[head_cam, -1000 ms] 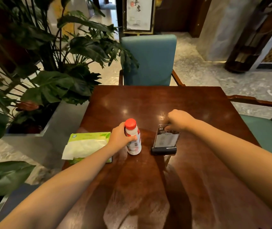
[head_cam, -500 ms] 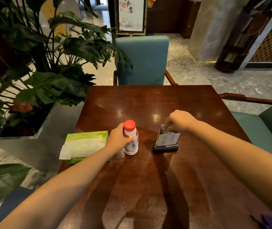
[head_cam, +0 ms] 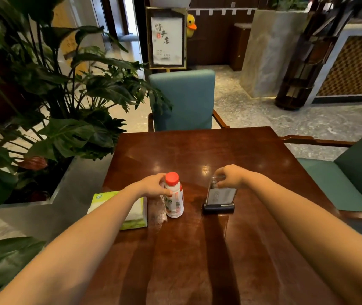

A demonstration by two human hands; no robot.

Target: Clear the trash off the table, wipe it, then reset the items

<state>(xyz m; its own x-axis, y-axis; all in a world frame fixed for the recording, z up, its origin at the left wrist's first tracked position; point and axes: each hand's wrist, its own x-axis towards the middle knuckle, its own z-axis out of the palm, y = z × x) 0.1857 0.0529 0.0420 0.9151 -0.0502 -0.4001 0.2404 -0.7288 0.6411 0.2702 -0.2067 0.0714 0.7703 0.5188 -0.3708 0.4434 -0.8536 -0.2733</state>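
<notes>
A small white bottle with a red cap point(head_cam: 174, 197) stands upright on the dark wooden table point(head_cam: 197, 148). My left hand point(head_cam: 153, 186) is wrapped around its left side. To the right stands a clear acrylic sign holder on a black base point(head_cam: 219, 198), leaning back a little. My right hand point(head_cam: 230, 177) pinches its top edge. A green and white tissue pack point(head_cam: 136, 214) lies at the table's left edge, partly hidden under my left forearm.
A teal chair point(head_cam: 182, 100) faces me across the table and another teal chair point(head_cam: 351, 179) stands at the right. Large potted plants in a grey planter point(head_cam: 50, 119) crowd the left side. A framed sign point(head_cam: 166, 38) stands behind the far chair.
My view has tilted up, so everything sits lower in frame. Both hands keep their holds on the bottle and the sign holder, which stay about where they were on the table.
</notes>
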